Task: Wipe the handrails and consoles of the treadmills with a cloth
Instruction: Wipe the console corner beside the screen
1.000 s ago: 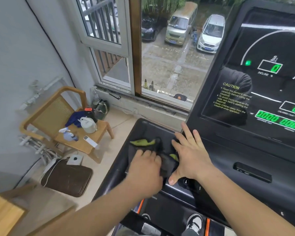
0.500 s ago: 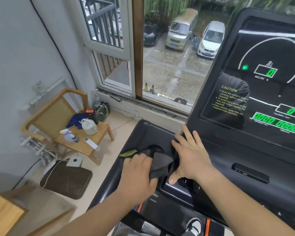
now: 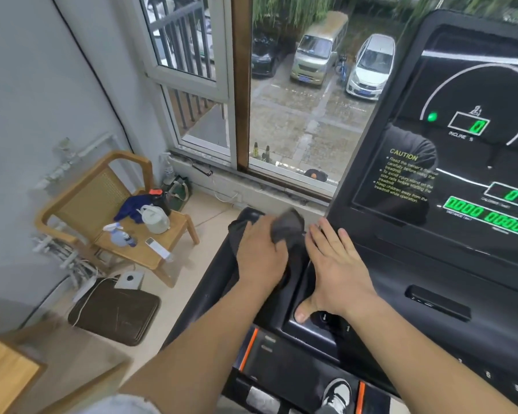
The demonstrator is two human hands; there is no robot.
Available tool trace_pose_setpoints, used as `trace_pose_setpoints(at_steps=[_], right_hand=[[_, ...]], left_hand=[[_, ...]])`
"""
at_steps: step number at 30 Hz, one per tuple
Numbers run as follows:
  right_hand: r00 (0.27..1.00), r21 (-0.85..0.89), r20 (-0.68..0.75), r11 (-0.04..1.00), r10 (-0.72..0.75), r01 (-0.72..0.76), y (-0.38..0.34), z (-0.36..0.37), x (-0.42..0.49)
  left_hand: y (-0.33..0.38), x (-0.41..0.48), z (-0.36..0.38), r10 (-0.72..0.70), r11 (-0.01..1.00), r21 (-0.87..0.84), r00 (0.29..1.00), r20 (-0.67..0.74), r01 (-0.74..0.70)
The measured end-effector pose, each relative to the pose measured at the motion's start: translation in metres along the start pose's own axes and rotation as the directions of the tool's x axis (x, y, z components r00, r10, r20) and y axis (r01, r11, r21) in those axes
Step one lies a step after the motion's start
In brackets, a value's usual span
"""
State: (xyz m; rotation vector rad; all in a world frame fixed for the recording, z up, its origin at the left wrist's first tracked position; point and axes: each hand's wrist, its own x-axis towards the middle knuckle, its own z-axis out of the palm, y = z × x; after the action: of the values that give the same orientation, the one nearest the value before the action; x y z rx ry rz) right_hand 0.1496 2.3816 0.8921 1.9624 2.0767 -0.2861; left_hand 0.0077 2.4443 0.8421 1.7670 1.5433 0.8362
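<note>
The step now is wiping the console (image 3: 431, 273). The left hand (image 3: 260, 258) grips the cloth (image 3: 289, 227) and presses it down on the far part of the console's left end. The cloth is dark and bunched up, and a bit of it sticks up past the fingers. The right hand (image 3: 337, 264) lies flat on the console just right of the cloth, with its fingers straight, and it holds nothing. Its thumb points to the near side and sits by some small buttons (image 3: 325, 319). The hands are side by side and close, but I can't tell if they touch.

I think only this left end is being done. The big screen (image 3: 467, 138) on the right looks left to do. I can't see a handrail plainly.

My guess for the next move is to slide the cloth along the black top, to the near side or to the right. The right hand is in the way there, so it would need to lift first. The thumb should not push the buttons, since the screen is lit.

The console's left edge drops off to the floor, so the cloth could slip off there. The far edge is near the window (image 3: 296, 130). There is open room on the left. A chair (image 3: 102, 189) stands well apart on that side.
</note>
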Motion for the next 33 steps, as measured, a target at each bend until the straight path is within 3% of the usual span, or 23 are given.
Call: trace_pose_setpoints(at_steps=[2,3,5,7,9,11,13,14,16,20,26,30,33], right_hand=[[1.000,-0.006,0.001,1.000,0.008,-0.008,0.000,0.001,0.000],[1.000,-0.008,0.004,1.000,0.007,-0.007,0.000,0.000,0.000],[1.000,-0.014,0.010,1.000,0.008,-0.008,0.000,-0.001,0.001],[1.000,-0.011,0.016,1.000,0.016,-0.016,-0.001,-0.001,0.001],[1.000,0.009,0.004,1.000,0.026,-0.026,0.000,-0.001,0.000],[1.000,0.026,-0.006,0.999,0.025,-0.025,0.000,-0.001,0.000],[1.000,0.038,0.017,0.999,0.025,-0.026,0.000,-0.003,0.000],[0.999,0.035,0.024,0.999,0.032,-0.033,0.000,-0.003,0.001],[0.998,0.013,0.050,0.999,0.035,-0.036,-0.001,-0.006,0.003],[0.995,0.000,0.090,0.999,0.037,-0.038,-0.005,-0.010,0.004],[0.990,-0.011,0.123,0.998,0.069,-0.068,-0.007,-0.010,0.005],[0.985,-0.035,0.148,0.996,0.083,-0.079,-0.014,-0.013,0.006],[0.986,-0.009,0.144,0.997,0.083,-0.082,-0.031,-0.019,0.002]], left_hand=[[0.016,0.005,-0.008,-0.248,0.909,-0.359,0.967,-0.055,0.212],[0.021,0.014,-0.016,-0.260,0.891,-0.402,0.963,-0.068,0.212],[0.023,0.036,-0.035,-0.053,0.981,-0.194,0.990,-0.132,0.026],[0.015,0.052,-0.047,0.209,0.960,0.194,0.978,-0.017,-0.202],[0.005,0.048,-0.044,0.200,0.845,0.434,0.938,0.284,-0.311],[-0.011,0.028,-0.028,0.116,0.670,0.578,0.835,0.538,-0.465],[-0.025,0.018,-0.017,0.111,0.527,0.633,0.784,0.610,-0.567],[-0.026,0.025,-0.015,0.110,0.508,0.641,0.782,0.614,-0.575],[-0.021,0.054,-0.009,0.106,0.508,0.658,0.799,0.593,-0.556],[0.000,0.089,0.008,-0.056,0.589,0.696,0.839,0.542,-0.411],[-0.029,-0.011,-0.025,0.152,0.615,0.612,0.836,0.527,-0.498],[-0.051,-0.085,-0.055,0.130,0.607,0.608,0.818,0.560,-0.512],[-0.060,-0.073,-0.071,0.115,0.625,0.618,0.839,0.532,-0.477]])
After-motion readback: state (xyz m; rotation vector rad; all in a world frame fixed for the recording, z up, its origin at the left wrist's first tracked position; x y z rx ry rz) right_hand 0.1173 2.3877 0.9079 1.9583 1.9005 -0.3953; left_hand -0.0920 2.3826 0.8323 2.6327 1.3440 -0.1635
